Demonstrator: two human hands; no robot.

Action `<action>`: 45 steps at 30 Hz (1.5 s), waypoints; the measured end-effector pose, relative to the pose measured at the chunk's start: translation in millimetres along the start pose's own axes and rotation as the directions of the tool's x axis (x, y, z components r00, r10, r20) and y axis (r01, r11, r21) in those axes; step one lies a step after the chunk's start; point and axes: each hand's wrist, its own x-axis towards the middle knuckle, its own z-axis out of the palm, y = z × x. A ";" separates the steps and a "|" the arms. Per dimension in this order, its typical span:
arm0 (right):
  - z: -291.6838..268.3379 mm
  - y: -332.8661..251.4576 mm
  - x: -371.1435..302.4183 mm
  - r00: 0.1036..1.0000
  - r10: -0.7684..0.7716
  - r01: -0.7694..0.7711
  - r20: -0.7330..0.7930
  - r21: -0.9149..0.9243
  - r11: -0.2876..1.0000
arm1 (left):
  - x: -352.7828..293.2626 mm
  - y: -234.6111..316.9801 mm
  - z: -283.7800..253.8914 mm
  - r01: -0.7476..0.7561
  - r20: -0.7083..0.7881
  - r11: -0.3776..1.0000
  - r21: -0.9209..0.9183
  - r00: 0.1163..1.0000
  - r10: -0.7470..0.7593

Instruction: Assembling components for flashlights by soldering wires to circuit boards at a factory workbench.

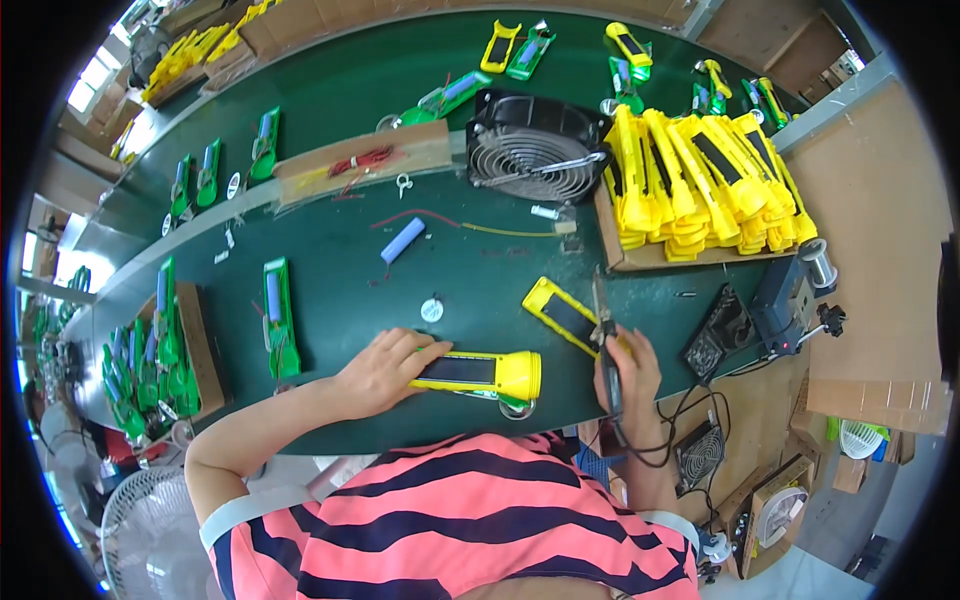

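Near the front edge of the green table, my left hand (383, 372) is closed on the rear end of a yellow flashlight (516, 376) with a dark panel on top. Some green and a round clear part show along its lower side. In my right hand (641, 372) is a soldering iron (613, 385), held upright with its cable hanging past my wrist. A loose yellow flashlight cover (545, 297) with a dark panel lies beside the iron; whether my right fingers touch it is hidden. Left of it rests a small white disc (432, 310).
A carton of yellow covers (700, 185) stands at the back right beside a black fan (535, 150). A blue battery (403, 241) lies mid-table. Green flashlight halves (281, 315) lie at left, several in a box (200, 350). A solder spool (818, 262) stands right.
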 end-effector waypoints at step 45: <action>7.5 -42.9 7.7 0.956 -0.244 0.131 0.164 0.509 0.851 | 4.6 23.2 41.3 0.420 -0.595 0.895 -0.148 0.685 -0.420</action>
